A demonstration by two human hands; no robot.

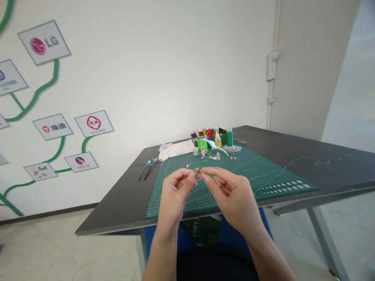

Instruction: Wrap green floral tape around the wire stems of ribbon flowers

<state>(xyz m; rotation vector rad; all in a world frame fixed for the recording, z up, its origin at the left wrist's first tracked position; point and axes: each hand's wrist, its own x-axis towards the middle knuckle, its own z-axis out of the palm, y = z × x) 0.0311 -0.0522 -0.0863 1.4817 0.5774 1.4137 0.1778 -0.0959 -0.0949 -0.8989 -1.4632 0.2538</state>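
Held up over the near part of the green cutting mat [234, 183] is a thin green stem [202, 165], slanting up and to the right. My left hand [177, 189] is closed, thumb and forefinger pinched at the stem's lower end. From the other side, my right hand [234, 191] also pinches it, its fingertips almost meeting those of the left. The fingers hide the lower end of the stem. Beyond the hands, white-handled scissors [216, 157] and small purple-and-white pieces [204, 152] lie on the mat.
At the back stand a dark green box [223, 136] with thread spools, a glue bottle [217, 139], a green thread spool [229, 137] and a bright green container [202, 146]. Dark sticks with blue tips [150, 170] lie at left. Loose green thread [304, 159] trails across the table's right side.
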